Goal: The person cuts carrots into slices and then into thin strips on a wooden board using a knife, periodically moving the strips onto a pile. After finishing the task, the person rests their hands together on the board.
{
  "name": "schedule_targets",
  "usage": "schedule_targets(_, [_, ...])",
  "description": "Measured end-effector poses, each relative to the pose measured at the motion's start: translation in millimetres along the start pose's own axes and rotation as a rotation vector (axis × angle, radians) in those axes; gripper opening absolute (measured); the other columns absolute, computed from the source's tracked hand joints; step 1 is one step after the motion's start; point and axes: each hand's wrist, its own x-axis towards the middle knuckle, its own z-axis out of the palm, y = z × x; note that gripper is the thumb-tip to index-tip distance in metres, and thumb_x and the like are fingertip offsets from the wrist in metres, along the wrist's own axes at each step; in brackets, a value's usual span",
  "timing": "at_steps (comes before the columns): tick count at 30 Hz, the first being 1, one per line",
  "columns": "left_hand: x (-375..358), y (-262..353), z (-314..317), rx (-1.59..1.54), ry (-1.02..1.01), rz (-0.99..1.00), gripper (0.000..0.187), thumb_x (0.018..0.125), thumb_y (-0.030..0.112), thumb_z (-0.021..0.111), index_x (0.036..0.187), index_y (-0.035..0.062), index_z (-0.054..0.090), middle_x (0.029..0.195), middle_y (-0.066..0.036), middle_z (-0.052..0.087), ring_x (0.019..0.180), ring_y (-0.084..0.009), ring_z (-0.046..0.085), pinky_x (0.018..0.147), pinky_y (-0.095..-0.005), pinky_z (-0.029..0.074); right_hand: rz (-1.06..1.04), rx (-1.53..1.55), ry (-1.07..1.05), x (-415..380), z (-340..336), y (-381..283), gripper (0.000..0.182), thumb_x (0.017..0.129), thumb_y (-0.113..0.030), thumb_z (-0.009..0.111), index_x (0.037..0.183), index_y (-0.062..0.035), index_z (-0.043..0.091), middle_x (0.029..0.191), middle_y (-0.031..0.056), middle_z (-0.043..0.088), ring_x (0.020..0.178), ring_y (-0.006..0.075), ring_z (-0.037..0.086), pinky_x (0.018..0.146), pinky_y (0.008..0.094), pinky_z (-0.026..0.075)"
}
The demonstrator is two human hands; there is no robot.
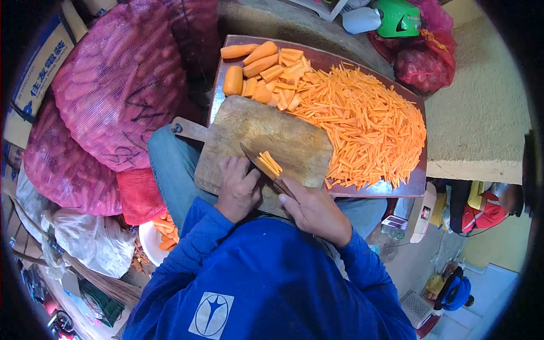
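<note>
My right hand (318,212) grips the handle of a knife (260,163), its blade slanting up and left over the wooden cutting board (238,122). A few cut carrot sticks (270,163) lie against the blade's far side. On the board's near edge, left of the knife, my left hand (238,188) is closed with its fingers curled. Whatever those fingers may hold is hidden. Beyond the board, a large heap of carrot sticks (368,127) covers the reddish tabletop (420,170). Peeled carrots (260,54) and thicker carrot pieces (283,85) sit at the far left.
Pink mesh sacks (122,85) of carrots stand on my left. Below them is a white basin (151,241) holding carrots. A red bag (425,65) and a green container (398,18) are behind the table. Two other people are visible at far right.
</note>
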Motion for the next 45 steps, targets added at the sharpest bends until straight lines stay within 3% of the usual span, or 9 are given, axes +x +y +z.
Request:
schedule_targets(2, [2.6, 1.9, -1.0, -0.040, 0.063, 0.014, 0.034, 0.072, 0.003, 0.078, 0.105, 0.0040, 0.074, 0.106, -0.015, 0.061, 0.101, -0.0364, 0.059, 0.095, -0.0510, 0.041, -0.029, 0.027, -0.011, -10.6, -3.0, 1.6, 0.045, 0.111, -0.028, 0.059, 0.146, -0.0004, 0.051, 0.101, 0.0327, 0.074, 0.093, 0.0544, 0.071, 0.079, 0.0623, 0.056])
schedule_targets(11, [-1.5, -2.4, 2.0, -0.034, 0.074, 0.041, 0.034, 0.072, 0.002, 0.078, 0.105, 0.0019, 0.072, 0.104, -0.015, 0.063, 0.098, -0.0370, 0.061, 0.095, -0.0516, 0.043, -0.010, -0.051, -0.013, 10.8, 4.1, -1.2, 0.042, 0.110, -0.025, 0.060, 0.145, -0.0032, 0.058, 0.098, 0.0309, 0.074, 0.089, 0.0521, 0.073, 0.078, 0.0570, 0.057])
schedule_targets(14, [-1.5, -5.7, 4.5, -0.077, 0.132, 0.067, 0.035, 0.071, 0.001, 0.077, 0.105, 0.0017, 0.072, 0.104, -0.015, 0.063, 0.098, -0.0375, 0.062, 0.095, -0.0513, 0.044, -0.064, 0.042, 0.014, 2.9, 2.4, 9.2, 0.044, 0.110, -0.028, 0.060, 0.145, -0.0014, 0.054, 0.096, 0.0338, 0.073, 0.089, 0.0545, 0.071, 0.076, 0.0631, 0.055])
schedule_targets(17, [-2.7, -4.9, 3.6, -0.064, 0.114, 0.044, 0.033, 0.071, 0.001, 0.077, 0.104, 0.0014, 0.073, 0.104, -0.016, 0.064, 0.098, -0.0374, 0.062, 0.094, -0.0508, 0.044, -0.029, 0.059, -0.002, -14.3, -1.6, 10.4, 0.045, 0.110, -0.026, 0.059, 0.150, -0.0051, 0.055, 0.094, 0.0298, 0.074, 0.087, 0.0508, 0.073, 0.076, 0.0570, 0.056])
schedule_targets(20, [-0.8, -3.3, -1.0, -0.060, 0.085, 0.043, 0.033, 0.072, 0.002, 0.077, 0.104, 0.0009, 0.073, 0.105, -0.016, 0.065, 0.098, -0.0374, 0.062, 0.094, -0.0505, 0.044, 0.008, -0.003, -0.012, -5.9, 5.0, 5.5, 0.043, 0.110, -0.026, 0.061, 0.144, -0.0011, 0.055, 0.094, 0.0333, 0.073, 0.088, 0.0544, 0.071, 0.076, 0.0619, 0.055])
schedule_targets(30, [-3.7, -5.8, 4.0, -0.082, 0.132, 0.042, 0.030, 0.071, 0.002, 0.077, 0.100, -0.0007, 0.072, 0.102, -0.016, 0.063, 0.097, -0.0379, 0.062, 0.094, -0.0496, 0.044, -0.003, 0.104, 0.007, -8.6, 0.7, 3.1, 0.039, 0.109, -0.025, 0.061, 0.140, -0.0011, 0.057, 0.094, 0.0348, 0.072, 0.090, 0.0553, 0.071, 0.078, 0.0611, 0.056])
schedule_targets(33, [-1.8, -4.5, 5.3, -0.070, 0.109, 0.035, 0.029, 0.070, 0.002, 0.077, 0.098, -0.0007, 0.071, 0.099, -0.016, 0.060, 0.093, -0.0379, 0.060, 0.092, -0.0496, 0.044, 0.008, 0.038, -0.013, -6.9, 6.3, 4.8, 0.039, 0.109, -0.025, 0.061, 0.140, -0.0014, 0.057, 0.094, 0.0344, 0.072, 0.089, 0.0553, 0.071, 0.077, 0.0617, 0.055])
schedule_targets(35, [0.8, -2.9, 2.5, -0.045, 0.144, 0.070, 0.026, 0.070, 0.001, 0.077, 0.096, -0.0004, 0.069, 0.096, -0.016, 0.058, 0.091, -0.0378, 0.058, 0.089, -0.0500, 0.044, -0.007, -0.033, 0.000, 3.7, 11.9, 3.5, 0.041, 0.111, -0.025, 0.058, 0.146, -0.0051, 0.057, 0.099, 0.0277, 0.074, 0.089, 0.0486, 0.074, 0.079, 0.0539, 0.058])
schedule_targets(45, [-1.7, -3.4, 2.8, -0.047, 0.101, 0.030, 0.020, 0.073, 0.001, 0.077, 0.092, 0.0008, 0.069, 0.096, -0.015, 0.060, 0.092, -0.0375, 0.059, 0.089, -0.0483, 0.044, 0.045, 0.031, -0.009, -6.1, 8.1, 2.4, 0.041, 0.110, -0.026, 0.059, 0.145, -0.0050, 0.058, 0.096, 0.0284, 0.074, 0.088, 0.0511, 0.072, 0.077, 0.0581, 0.055])
